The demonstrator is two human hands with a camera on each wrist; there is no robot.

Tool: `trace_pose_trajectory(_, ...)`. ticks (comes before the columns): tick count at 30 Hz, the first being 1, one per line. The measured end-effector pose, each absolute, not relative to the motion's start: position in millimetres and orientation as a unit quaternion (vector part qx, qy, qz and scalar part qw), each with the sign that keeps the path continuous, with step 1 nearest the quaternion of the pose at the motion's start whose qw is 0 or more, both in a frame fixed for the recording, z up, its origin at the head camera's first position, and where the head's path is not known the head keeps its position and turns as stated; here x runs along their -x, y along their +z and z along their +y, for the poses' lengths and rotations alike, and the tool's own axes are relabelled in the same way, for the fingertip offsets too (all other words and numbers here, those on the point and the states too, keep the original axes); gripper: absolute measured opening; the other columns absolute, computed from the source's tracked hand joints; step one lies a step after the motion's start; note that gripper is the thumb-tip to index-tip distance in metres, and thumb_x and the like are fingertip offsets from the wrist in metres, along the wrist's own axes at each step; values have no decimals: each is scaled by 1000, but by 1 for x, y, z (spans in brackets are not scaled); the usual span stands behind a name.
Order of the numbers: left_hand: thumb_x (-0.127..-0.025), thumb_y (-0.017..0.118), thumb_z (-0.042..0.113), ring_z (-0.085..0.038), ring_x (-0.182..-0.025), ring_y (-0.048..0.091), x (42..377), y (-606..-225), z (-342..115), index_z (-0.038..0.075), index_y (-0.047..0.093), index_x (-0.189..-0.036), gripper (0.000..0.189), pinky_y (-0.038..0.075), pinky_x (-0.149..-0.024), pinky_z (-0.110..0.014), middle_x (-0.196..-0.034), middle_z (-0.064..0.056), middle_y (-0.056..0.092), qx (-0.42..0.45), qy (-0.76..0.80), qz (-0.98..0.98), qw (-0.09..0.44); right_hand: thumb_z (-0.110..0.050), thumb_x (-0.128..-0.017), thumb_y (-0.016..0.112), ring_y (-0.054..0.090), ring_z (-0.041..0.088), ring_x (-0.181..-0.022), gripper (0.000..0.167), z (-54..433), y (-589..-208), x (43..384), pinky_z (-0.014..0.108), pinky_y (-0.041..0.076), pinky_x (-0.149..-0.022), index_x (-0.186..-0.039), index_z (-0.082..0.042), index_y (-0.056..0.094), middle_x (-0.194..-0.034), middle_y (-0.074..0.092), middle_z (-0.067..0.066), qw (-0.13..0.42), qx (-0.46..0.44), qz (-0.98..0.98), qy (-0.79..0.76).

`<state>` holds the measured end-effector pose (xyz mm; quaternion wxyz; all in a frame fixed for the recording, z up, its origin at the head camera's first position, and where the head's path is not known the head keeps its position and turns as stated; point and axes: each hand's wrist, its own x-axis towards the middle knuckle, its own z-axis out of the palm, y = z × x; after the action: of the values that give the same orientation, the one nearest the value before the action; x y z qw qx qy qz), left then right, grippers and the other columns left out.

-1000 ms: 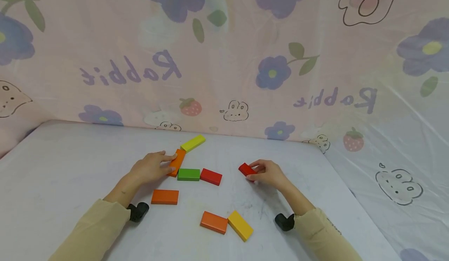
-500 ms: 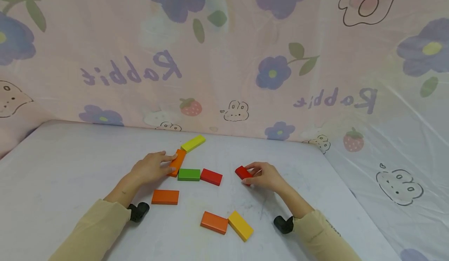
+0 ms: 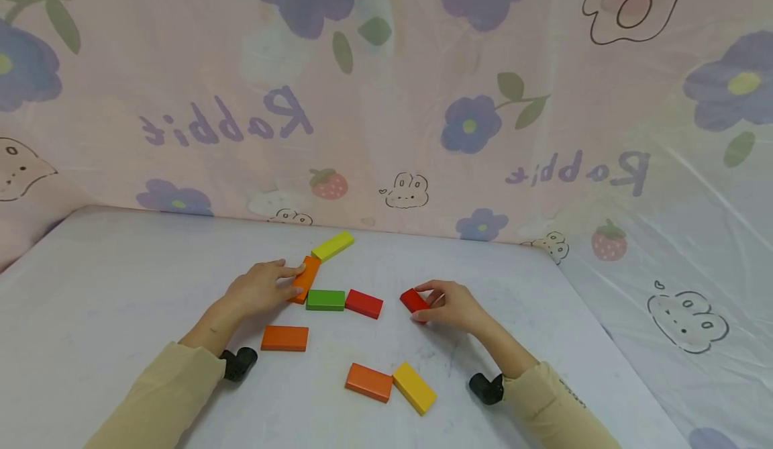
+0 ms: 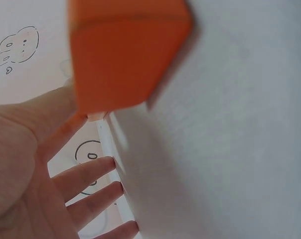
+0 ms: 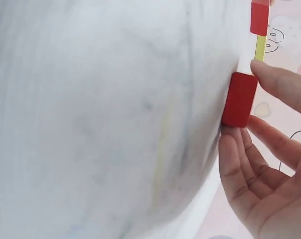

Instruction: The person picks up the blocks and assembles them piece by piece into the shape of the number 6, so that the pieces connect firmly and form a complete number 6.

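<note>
Two hands at a white table (image 3: 151, 268) handle rectangular toy blocks. The right hand (image 3: 449, 307) pinches a red block (image 3: 413, 298), its fingers parted only by the block's width. It is at three o'clock from a second red block (image 3: 364, 305), well short of touching; whether it touches the table is unclear. The left hand's (image 3: 258, 291) thumb and finger, extended and spread, touch an orange block (image 3: 308, 274) between ten and eleven o'clock from a green block (image 3: 325, 300).

To do this well, the right hand should keep a light, level pinch and its knuckles clear of the second red block; the left should steady without pushing, since a nudge could disturb the green block beside it.

The pinched block is plain, saturated red, smooth, with softly rounded corners, its long axis slanting from between ten and eleven toward between four and five o'clock.
</note>
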<state>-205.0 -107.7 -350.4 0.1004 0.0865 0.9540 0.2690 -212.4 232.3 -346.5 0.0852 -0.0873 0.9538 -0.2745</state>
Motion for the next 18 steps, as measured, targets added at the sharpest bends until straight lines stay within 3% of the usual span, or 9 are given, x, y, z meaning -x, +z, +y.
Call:
trace_pose_trajectory(11, -94, 59, 28, -52, -134, 31, 204, -350, -109, 14, 51, -140, 49, 31, -100, -71, -148, -28, 35, -96, 260, 956, 93, -28, -78, 79, 56, 15, -74, 55, 234, -349, 211, 25, 49, -62, -128, -13, 61, -89, 63, 1, 106, 136, 942, -286)
trace_pose_trajectory(18, -94, 58, 28, -51, -134, 30, 205, -351, -108, 14, 50, -140, 49, 30, -101, -70, -148, -28, 35, -94, 261, 956, 93, -27, -84, 73, 57, 14, -74, 48, 237, -348, 211, 24, 51, -62, -128, -13, 61, -94, 65, 3, 137, 170, 929, -299)
